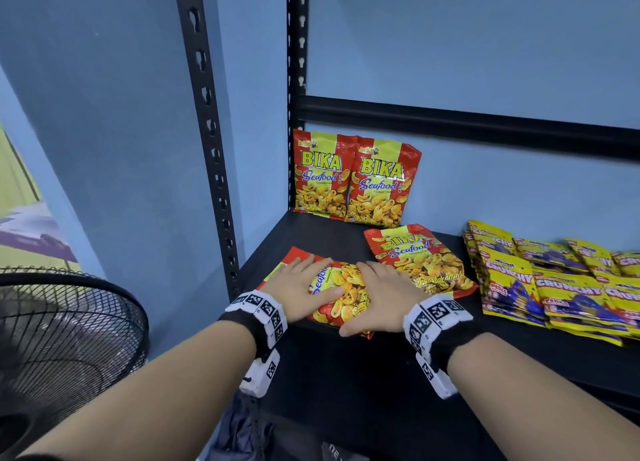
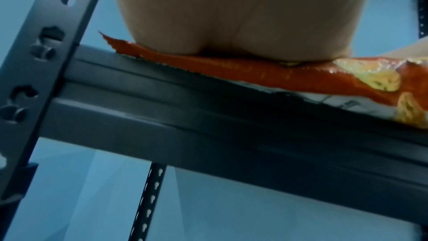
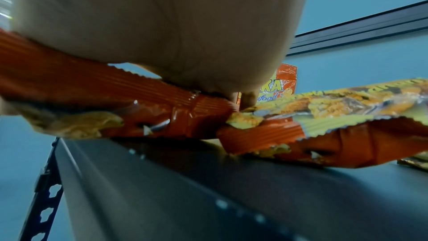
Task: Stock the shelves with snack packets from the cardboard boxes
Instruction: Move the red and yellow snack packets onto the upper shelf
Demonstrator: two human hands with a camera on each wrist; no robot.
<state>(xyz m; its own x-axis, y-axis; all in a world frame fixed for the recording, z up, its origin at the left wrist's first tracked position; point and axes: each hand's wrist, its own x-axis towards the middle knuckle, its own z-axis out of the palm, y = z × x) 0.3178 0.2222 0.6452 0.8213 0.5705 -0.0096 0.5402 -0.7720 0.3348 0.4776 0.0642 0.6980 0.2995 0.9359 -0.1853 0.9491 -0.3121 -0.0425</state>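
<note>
A red and yellow BIKA Seafood packet (image 1: 341,298) lies flat near the front left of the black shelf (image 1: 311,232). My left hand (image 1: 298,280) lies flat on its left half, fingers straight and thumb stretched across the print. My right hand (image 1: 377,294) presses on its right half, thumb along the front edge. In the left wrist view my palm (image 2: 231,16) sits on the packet (image 2: 254,72). In the right wrist view my palm (image 3: 150,25) bears down on the packet (image 3: 162,109). The cardboard boxes are out of view.
A second BIKA packet (image 1: 419,260) lies flat just right of my right hand. Two more (image 1: 349,180) stand against the back wall. Stacks of yellow Crunchy packets (image 1: 554,277) fill the shelf's right side. A black upright (image 1: 211,131) and a floor fan (image 1: 62,339) are at left.
</note>
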